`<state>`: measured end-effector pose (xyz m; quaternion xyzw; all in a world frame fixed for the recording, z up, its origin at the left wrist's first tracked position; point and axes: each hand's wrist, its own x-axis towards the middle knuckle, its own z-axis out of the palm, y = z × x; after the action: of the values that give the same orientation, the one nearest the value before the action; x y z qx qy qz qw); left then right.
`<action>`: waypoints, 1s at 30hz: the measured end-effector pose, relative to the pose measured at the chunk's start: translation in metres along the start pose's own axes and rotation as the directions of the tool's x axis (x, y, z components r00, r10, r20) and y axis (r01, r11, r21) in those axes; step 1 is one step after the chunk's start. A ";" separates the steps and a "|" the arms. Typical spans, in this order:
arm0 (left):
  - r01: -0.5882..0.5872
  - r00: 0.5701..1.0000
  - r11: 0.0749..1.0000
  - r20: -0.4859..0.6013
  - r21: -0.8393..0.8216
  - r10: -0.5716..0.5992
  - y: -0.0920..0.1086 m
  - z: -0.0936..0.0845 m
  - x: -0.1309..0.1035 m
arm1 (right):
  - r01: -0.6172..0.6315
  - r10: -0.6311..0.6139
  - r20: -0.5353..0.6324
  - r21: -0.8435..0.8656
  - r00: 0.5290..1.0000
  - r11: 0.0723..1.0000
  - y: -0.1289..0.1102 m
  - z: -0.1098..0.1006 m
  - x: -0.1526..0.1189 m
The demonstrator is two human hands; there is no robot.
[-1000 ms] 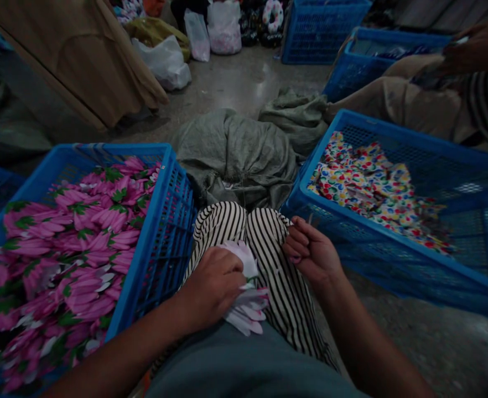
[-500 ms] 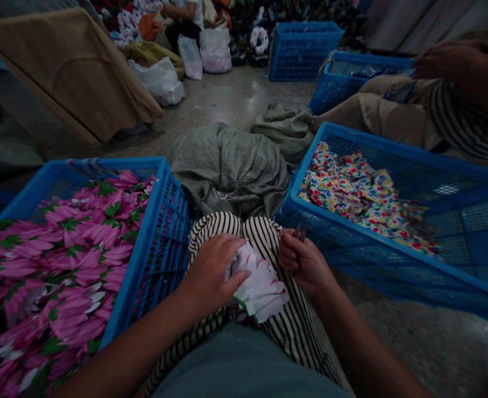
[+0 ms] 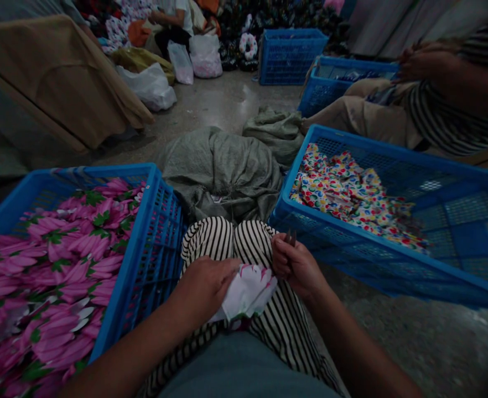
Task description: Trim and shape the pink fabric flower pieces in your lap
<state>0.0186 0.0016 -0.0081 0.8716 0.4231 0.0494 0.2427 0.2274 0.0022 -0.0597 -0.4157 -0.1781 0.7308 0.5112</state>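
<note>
A white fabric piece with pink streaks and a green edge (image 3: 250, 290) lies over the striped lap. My left hand (image 3: 204, 284) is closed on its left side, thumb hidden. To its right, my right hand (image 3: 296, 262) is curled round a small dark metal tool (image 3: 290, 237), whose two tips stick up above the fingers. The right hand is beside the fabric's right end; whether they touch is unclear. Left of the lap, a blue crate (image 3: 148, 204) holds many pink pieces with green tops (image 3: 78, 243).
On the right, another blue crate (image 3: 372, 221) holds colourful dotted fabric (image 3: 343, 188). Grey-green sacks (image 3: 223, 166) lie beyond the knees. A person in stripes (image 3: 447, 110) sits at the right. Farther off are a brown-covered board (image 3: 57, 77), bags (image 3: 148, 85) and more crates (image 3: 291, 58).
The fabric piece has turned and shifted in my left hand, which sits a little lower and shows more of its back. The whole view has shifted slightly.
</note>
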 end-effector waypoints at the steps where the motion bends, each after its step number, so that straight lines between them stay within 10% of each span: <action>1: 0.000 0.999 1.000 -0.032 0.006 0.000 0.001 0.001 0.000 | 0.006 -0.006 0.000 -0.020 1.000 1.000 0.001 0.001 0.000; 5: -0.029 0.994 0.999 -0.109 0.034 0.033 0.008 0.005 0.008 | 0.010 -0.011 -0.008 -0.038 1.000 0.999 0.003 0.003 0.001; 11: -0.142 0.989 0.979 0.056 0.147 0.135 0.015 0.012 0.034 | 0.017 -0.017 -0.010 0.007 1.000 1.000 0.002 0.001 0.000; 22: -0.196 0.963 0.976 0.210 0.099 0.172 0.035 0.027 0.013 | 0.006 -0.004 -0.041 0.029 0.999 1.000 0.001 -0.002 0.004; 30: 0.127 0.989 0.765 0.138 -0.631 -0.050 0.023 -0.015 0.010 | 0.215 -0.192 0.107 -0.290 0.976 0.932 -0.004 0.007 -0.012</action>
<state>0.0370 0.0028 0.0141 0.7179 0.4071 0.1290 0.5498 0.2262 -0.0053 -0.0479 -0.4394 -0.3486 0.6539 0.5079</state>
